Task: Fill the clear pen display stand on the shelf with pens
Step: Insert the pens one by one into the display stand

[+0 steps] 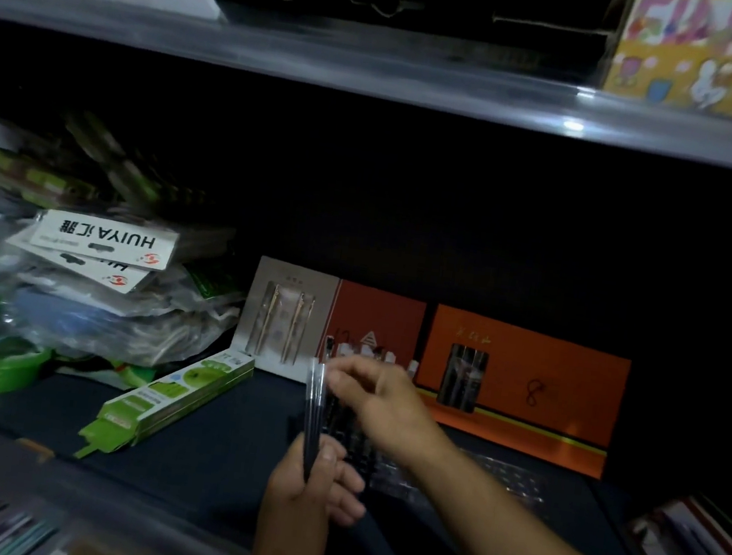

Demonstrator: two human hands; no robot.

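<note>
My left hand grips a small bundle of black pens upright, their capped tops at about the level of my right hand. The fingertips of my right hand pinch the top of one of these pens. Behind and below my hands the clear pen display stand lies on the dark shelf; several dark pens stand in its left part, blurred and partly hidden by my right hand. Its right part shows bare clear plastic.
An orange pen box and a grey pen card lean at the shelf's back. A green pack lies left of the stand, beside a heap of bagged stationery. Books lie at the right. A shelf board runs overhead.
</note>
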